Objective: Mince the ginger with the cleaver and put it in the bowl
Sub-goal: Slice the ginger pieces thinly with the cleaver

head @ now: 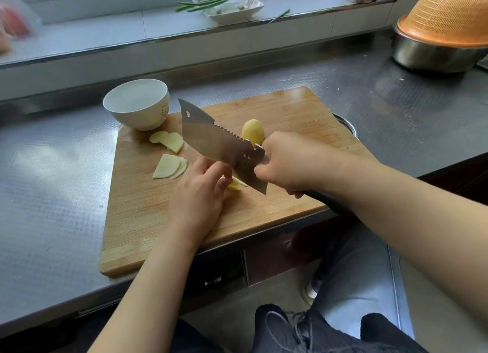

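The left hand (pixel 198 191) is curled over a small yellow ginger piece (pixel 234 185) on the cutting board (pixel 264 202), its fingertips pinching or pinning that piece just beside the blade; how much ginger lies beneath the fingers cannot be made out. The cleaver (pixel 221 144) is gripped at its handle by the right hand (pixel 290 165), the blade tilted with its tip raised toward the bowl (pixel 137 103) and its heel low, almost at the held piece.

The greatest risk is judged to be at that heel corner: the left fingertips sit next to the edge, and if the blade is brought down before the knuckles are tucked back, a finger could be nicked. The piece is small and probably slippery, so it could be squirted sideways under pressure and the blade deflected.

Further out, two groups of ginger slices (pixel 169 165) lie fanned on the board between the hand and the bowl, and an uncut ginger lump (pixel 253 132) is seen behind the blade. Nothing is minced yet, and the bowl appears empty. The bowl stands half on the board's far corner, so it could be tipped if the board is jolted by chopping.
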Action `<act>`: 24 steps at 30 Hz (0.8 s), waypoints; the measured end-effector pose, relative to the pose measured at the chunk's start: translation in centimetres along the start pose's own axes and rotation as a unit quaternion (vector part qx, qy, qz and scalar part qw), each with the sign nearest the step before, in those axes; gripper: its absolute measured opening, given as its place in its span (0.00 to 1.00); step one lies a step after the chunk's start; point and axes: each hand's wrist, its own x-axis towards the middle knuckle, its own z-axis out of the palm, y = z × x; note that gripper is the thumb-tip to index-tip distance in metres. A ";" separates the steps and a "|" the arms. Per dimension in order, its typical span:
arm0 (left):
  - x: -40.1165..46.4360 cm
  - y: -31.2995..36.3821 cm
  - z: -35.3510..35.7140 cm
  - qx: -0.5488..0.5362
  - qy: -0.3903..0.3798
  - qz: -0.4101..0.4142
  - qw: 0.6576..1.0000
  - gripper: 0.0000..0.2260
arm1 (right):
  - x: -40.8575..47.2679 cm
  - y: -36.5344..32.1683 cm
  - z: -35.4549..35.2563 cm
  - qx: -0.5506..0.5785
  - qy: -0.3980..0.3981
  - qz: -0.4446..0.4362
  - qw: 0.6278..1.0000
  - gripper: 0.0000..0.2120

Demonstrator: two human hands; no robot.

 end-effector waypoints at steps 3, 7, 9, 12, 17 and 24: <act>0.0 0.0 -0.1 0.005 -0.002 0.004 1.000 0.05 | 0.1 -0.4 -0.1 -0.004 -0.002 -0.008 1.000 0.08; -0.1 0.1 -0.1 0.004 -0.005 0.004 1.000 0.05 | 0.3 -0.7 -0.2 -0.011 -0.009 -0.006 1.000 0.07; -0.1 0.0 -0.2 -0.002 -0.007 0.001 1.000 0.05 | 0.5 -0.8 -0.2 -0.010 -0.010 -0.005 1.000 0.06; -0.1 -0.1 -0.2 -0.007 -0.005 -0.003 1.000 0.04 | 0.7 -0.9 -0.2 -0.009 -0.017 -0.002 1.000 0.05; 0.0 -0.2 0.0 -0.012 -0.003 -0.014 1.000 0.04 | 0.9 -1.7 -0.6 -0.024 -0.045 0.005 0.999 0.06; 0.0 -0.5 0.1 -0.021 0.010 -0.012 1.000 0.06 | 1.3 -2.1 0.6 -0.040 -0.057 0.016 0.997 0.08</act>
